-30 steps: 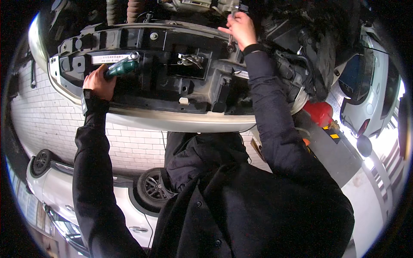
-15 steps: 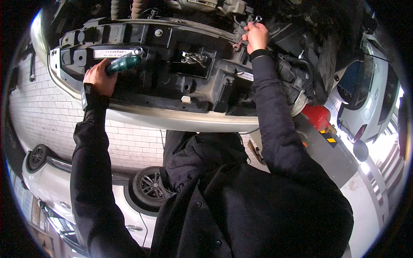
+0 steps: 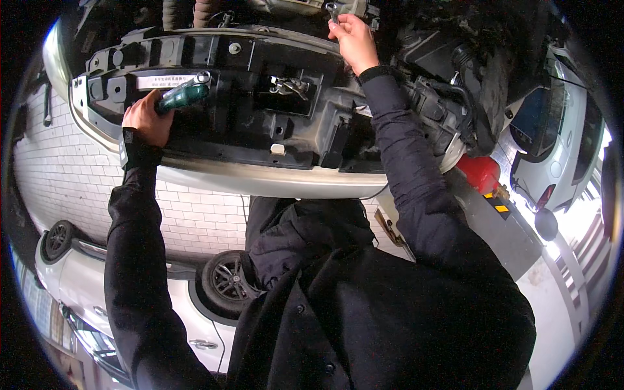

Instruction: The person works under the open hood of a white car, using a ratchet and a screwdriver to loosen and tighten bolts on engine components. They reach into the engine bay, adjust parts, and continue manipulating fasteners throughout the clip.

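Observation:
My left hand (image 3: 149, 120) is closed around a thick dark green handle-like tool (image 3: 184, 97) above the left part of the black front panel (image 3: 240, 133). A silver ring end (image 3: 203, 77) shows just past that tool; whether it belongs to it I cannot tell. Farther away, my right hand (image 3: 356, 42) grips a silver ring wrench (image 3: 333, 9) at the edge of the engine bay. The wrench's ring points up, while the rest of its shaft is hidden by my fingers. In the panel's middle opening sits a metal hood latch (image 3: 290, 87).
A pale bumper edge (image 3: 260, 185) runs between me and the panel. Dark engine parts and hoses (image 3: 468, 71) fill the far right. A red rounded object (image 3: 479, 174) rests on a grey cabinet (image 3: 504, 231) at right. White cars stand behind me (image 3: 84, 279) and at right (image 3: 572, 130).
My right hand has moved left and farther away with the wrench, which now points more upright. My left hand and the green tool have hardly moved.

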The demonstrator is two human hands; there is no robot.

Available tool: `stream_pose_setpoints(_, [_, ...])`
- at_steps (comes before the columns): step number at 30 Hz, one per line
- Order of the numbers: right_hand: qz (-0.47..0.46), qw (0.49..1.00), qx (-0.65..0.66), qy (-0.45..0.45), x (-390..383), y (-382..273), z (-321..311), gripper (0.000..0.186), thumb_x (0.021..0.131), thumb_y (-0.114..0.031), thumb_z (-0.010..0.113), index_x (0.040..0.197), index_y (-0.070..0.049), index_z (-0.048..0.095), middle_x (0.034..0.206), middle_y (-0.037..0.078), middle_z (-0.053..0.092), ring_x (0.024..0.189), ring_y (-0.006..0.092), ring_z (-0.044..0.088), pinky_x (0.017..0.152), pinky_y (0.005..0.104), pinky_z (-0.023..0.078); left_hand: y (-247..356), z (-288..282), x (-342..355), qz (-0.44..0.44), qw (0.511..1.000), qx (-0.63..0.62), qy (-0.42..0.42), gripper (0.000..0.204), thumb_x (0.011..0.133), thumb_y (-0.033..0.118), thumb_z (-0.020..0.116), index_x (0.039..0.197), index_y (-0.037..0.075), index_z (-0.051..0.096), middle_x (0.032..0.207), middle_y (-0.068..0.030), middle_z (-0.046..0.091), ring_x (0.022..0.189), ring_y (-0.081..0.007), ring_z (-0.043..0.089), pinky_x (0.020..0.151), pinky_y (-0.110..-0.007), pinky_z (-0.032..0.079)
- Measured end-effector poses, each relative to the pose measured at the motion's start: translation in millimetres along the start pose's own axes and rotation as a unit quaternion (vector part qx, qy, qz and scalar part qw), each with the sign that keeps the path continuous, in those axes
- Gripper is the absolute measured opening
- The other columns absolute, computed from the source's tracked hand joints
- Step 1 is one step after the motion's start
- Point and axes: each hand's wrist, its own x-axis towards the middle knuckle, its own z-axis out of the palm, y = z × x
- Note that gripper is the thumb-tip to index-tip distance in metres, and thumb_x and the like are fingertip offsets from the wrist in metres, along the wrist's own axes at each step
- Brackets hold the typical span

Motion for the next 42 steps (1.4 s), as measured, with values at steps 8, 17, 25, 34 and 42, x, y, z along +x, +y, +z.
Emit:
stream_pose_setpoints(8, [0.176, 0.942, 0.184, 0.22, -9.2, 30.9, -25.7, 0.016, 0.101, -0.012, 0.065, 0.107, 0.002, 0.063, 0.08, 0.007, 0.064, 0.053, 0.0122, 0.047, 0.045, 0.0285, 0.034, 0.2, -2.3, 2.9, -0.007, 0.999, 0.012, -0.031, 0.038, 0.086, 0.029, 0.072, 0.118, 0.008, 0.069, 0.109, -0.0155, 0.074, 0.106, -0.0358, 0.069, 0.097, -0.045, 0.052])
stream_pose_setpoints(17, [0.094, 0.981, 0.071, 0.154, -2.9, 16.2, -4.4, 0.025, 0.098, -0.015, 0.068, 0.115, 0.003, 0.062, 0.081, 0.005, 0.068, 0.057, 0.01, 0.054, 0.045, 0.027, 0.038, 2.4, -1.6, 1.3, 0.006, 1.0, 0.008, -0.001, 0.034, 0.086, 0.027, 0.072, 0.114, 0.008, 0.07, 0.104, -0.016, 0.075, 0.102, -0.0366, 0.07, 0.093, -0.046, 0.053])
stream_pose_setpoints(25, [0.028, 0.991, 0.055, 0.121, -7.2, 6.0, -4.1, 0.029, 0.098, -0.016, 0.069, 0.116, 0.005, 0.063, 0.084, 0.006, 0.07, 0.068, 0.0105, 0.061, 0.058, 0.0275, 0.045, 5.7, -5.7, -1.5, 0.001, 1.0, 0.001, -0.004, 0.034, 0.086, 0.024, 0.071, 0.116, 0.008, 0.07, 0.107, -0.0157, 0.075, 0.103, -0.0361, 0.071, 0.095, -0.046, 0.053])
stream_pose_setpoints(34, [0.162, 0.926, 0.212, 0.267, -21.2, -3.2, -23.3, 0.015, 0.1, -0.013, 0.064, 0.103, 0.001, 0.061, 0.077, 0.008, 0.063, 0.05, 0.015, 0.052, 0.042, 0.0323, 0.042, 3.1, -5.3, 1.3, -0.018, 0.999, 0.019, -0.033, 0.039, 0.087, 0.026, 0.071, 0.122, 0.008, 0.068, 0.113, -0.0159, 0.074, 0.108, -0.0343, 0.07, 0.098, -0.045, 0.053])
stream_pose_setpoints(42, [0.091, 0.989, 0.111, 0.045, -1.8, -3.4, -4.9, 0.025, 0.099, -0.017, 0.067, 0.114, 0.002, 0.06, 0.078, 0.004, 0.063, 0.049, 0.0086, 0.045, 0.042, 0.0264, 0.032, -1.7, 2.1, 3.2, -0.002, 1.0, 0.015, -0.015, 0.038, 0.086, 0.028, 0.072, 0.119, 0.009, 0.069, 0.11, -0.0176, 0.074, 0.107, -0.0362, 0.07, 0.096, -0.046, 0.053])
